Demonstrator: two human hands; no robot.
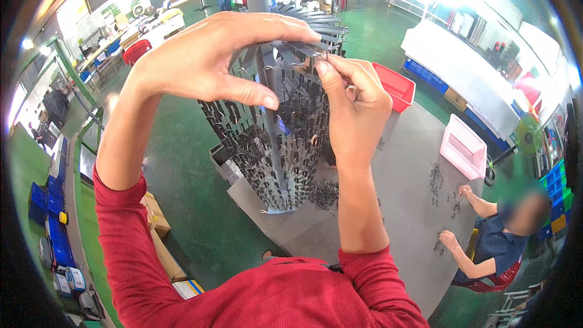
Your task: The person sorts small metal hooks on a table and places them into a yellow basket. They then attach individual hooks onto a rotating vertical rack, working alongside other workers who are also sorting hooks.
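A tall rack (271,140) stands in front of me, with a grey central post and tiers of dark flat slats hung with many small black pieces. My left hand (212,54) arches over its top tier. The fingers rest along a dark slat (296,47), while the thumb stays well apart below. At that slat's outer end, my right hand (358,88) pinches a small metal piece between thumb and index finger. The fingertips partly hide it, so its exact kind is unclear.
The rack stands on a grey table (401,182) with a pile of black pieces (323,194) beside its foot. A red bin (396,87) and a pink bin (463,147) are to the right. A seated co-worker (498,240) handles scattered black pieces (438,185). Cardboard boxes (156,214) stand left.
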